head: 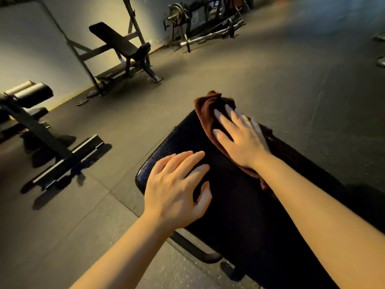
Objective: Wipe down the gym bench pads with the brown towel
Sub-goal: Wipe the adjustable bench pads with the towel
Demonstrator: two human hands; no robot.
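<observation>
A: Brown towel lies bunched on the far end of the black bench pad, under the right hand. That hand is spread flat, fingers straight and fanned, pressing the cloth down onto the pad.

B: And the left hand?

A: It is open too, fingers loosely spread, palm down just over or on the bare pad, nearer the person than the towel and to the left of the right hand. Whether it touches the surface is hard to say.

B: How far along does the wiping look?

A: Underway, by the look of it, but nothing on the pad shows which part has been cleaned; no streaks or wet marks are visible in this dim light. The stretch beneath both forearms probably remains to be checked, and the task names pads, so more than 1 may be left.

B: What can't be made out?

A: The pad's near end runs off the bottom edge. Its right side sinks into shadow. The towel's part beyond the right wrist is mostly covered by the arm.
</observation>
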